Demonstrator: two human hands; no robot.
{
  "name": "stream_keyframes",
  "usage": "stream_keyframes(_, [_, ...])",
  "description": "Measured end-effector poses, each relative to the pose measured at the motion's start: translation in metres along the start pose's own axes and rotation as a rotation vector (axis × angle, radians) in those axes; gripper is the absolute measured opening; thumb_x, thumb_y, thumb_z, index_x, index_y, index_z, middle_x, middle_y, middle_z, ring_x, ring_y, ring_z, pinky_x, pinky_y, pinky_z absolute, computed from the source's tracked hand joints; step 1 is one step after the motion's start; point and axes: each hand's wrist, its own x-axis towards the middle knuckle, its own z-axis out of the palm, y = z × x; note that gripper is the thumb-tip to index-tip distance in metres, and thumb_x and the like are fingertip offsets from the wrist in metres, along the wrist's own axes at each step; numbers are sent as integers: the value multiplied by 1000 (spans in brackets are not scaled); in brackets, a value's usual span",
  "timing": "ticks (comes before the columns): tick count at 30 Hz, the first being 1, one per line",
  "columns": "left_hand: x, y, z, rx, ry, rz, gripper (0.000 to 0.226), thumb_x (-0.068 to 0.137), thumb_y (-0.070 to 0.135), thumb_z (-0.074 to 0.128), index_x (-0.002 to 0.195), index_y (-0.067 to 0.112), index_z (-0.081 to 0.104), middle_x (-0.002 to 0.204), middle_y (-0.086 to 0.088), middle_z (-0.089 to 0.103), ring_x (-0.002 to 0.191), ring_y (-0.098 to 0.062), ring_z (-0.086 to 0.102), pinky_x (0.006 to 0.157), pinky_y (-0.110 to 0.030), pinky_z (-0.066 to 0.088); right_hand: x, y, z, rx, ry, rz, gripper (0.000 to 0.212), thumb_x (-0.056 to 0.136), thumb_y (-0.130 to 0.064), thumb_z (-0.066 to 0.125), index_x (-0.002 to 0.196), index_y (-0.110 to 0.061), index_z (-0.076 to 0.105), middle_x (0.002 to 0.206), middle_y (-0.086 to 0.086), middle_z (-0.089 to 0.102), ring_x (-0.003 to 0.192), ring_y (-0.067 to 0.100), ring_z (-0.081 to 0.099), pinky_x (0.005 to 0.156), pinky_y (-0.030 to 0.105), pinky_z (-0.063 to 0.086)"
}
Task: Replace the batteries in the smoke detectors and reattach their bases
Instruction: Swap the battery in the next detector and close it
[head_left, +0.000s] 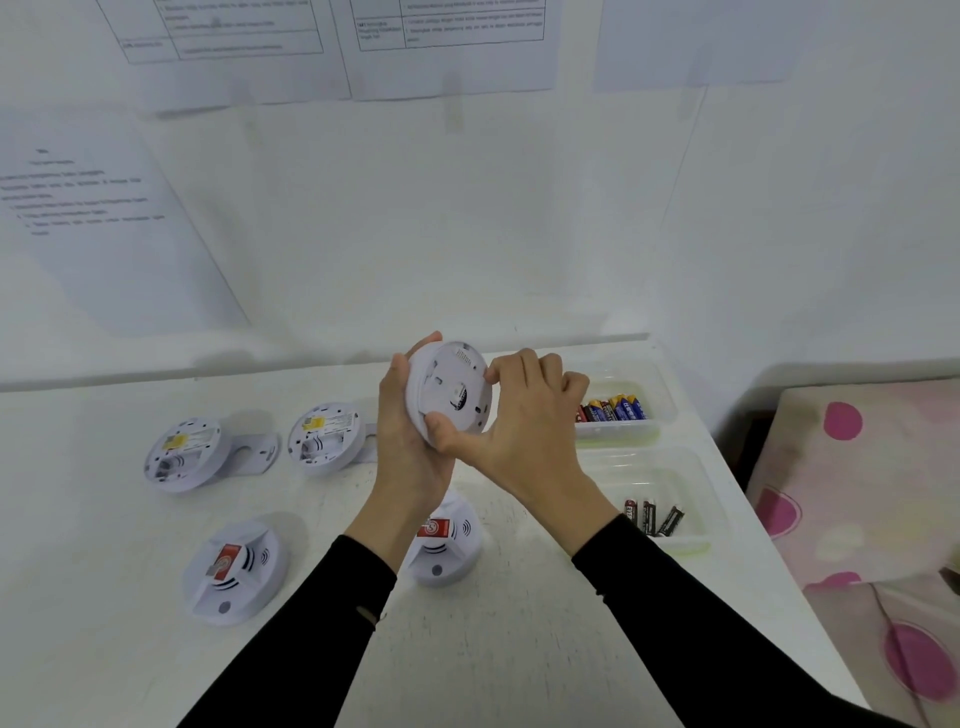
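Cradling smoke detector (451, 391) in left hand (408, 434) above counter (493, 649), curled round its back. Pinching rim with right hand (524, 415). Probably light, rigid, slick plastic; best gripped at edge.

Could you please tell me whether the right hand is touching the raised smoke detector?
Touching. In the head view the right hand pinches the rim of the raised smoke detector with thumb and index fingertip, while the left hand cups it.

The smoke detectors (236, 571) look like smooth matt white plastic; the trays (621, 431) clear glossy plastic; the table (519, 649) faintly rough; the wall sheets (104, 223) paper; the dotted cover (857, 467) cloth.
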Motion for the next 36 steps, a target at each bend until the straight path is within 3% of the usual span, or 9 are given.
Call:
stream_keyframes(10, [5,-10,-1,40,32,81,35,103,40,39,115,16,61,92,-2,72,85,-15,70,70,-31,59,-3,-3,7,-84,-143,111,78,58,-83,31,84,-13,54,84,-1,53,85,23,42,74,41,33])
stream_keyframes(14, [17,-10,-14,38,28,-52,49,85,50,54,120,16,58,107,-10,65,103,-29,61,84,-41,53,-4,6,5,68,-358,156,76,63,-85,23,95,-22,51,98,-8,51,95,17,40,85,39,33])
stream_keyframes(17, [30,-4,-30,39,-64,-224,78,69,36,71,137,4,46,128,-20,54,120,-38,51,101,-49,44,8,19,5,373,-599,348,70,70,-81,13,96,-31,55,110,-6,57,104,19,40,96,42,32])
stream_keyframes(19, [35,-2,-36,162,-88,-314,95,68,25,73,151,12,29,147,-20,44,128,-36,50,105,-51,43,15,30,4,516,-705,503,75,85,-74,7,113,-31,61,124,0,58,112,22,44,99,44,32])
stream_keyframes(23, [42,-17,-46,921,39,-133,98,80,26,81,153,24,15,146,1,41,121,-16,50,103,-31,44,4,54,1,632,-585,631,69,98,-58,10,123,-19,61,117,0,61,104,14,53,86,29,35])
stream_keyframes(25, [47,-31,-56,1118,13,-61,109,70,30,89,151,22,17,138,3,42,120,-13,48,96,-22,41,-8,61,6,566,-531,570,66,99,-55,14,115,-17,65,111,-1,64,102,12,55,89,30,38])
stream_keyframes(28, [53,-53,-67,1329,-39,0,115,61,36,93,150,17,23,138,-5,45,126,-20,41,100,-27,33,-23,68,16,361,-589,367,63,102,-48,15,106,-18,70,108,0,70,107,14,59,105,36,33])
stream_keyframes(33, [56,-68,-67,1404,-75,28,115,62,33,93,151,11,23,142,-7,42,127,-23,35,98,-24,25,-38,74,24,-112,-733,38,48,100,-40,29,97,-18,72,107,-2,70,116,15,53,109,40,17])
stream_keyframes(36, [58,-68,-73,1391,-131,-6,115,64,31,92,152,13,21,147,-8,40,135,-23,32,100,-23,25,-38,75,25,-209,-804,-52,39,92,-35,38,112,-23,69,117,-4,68,119,17,50,109,44,14])
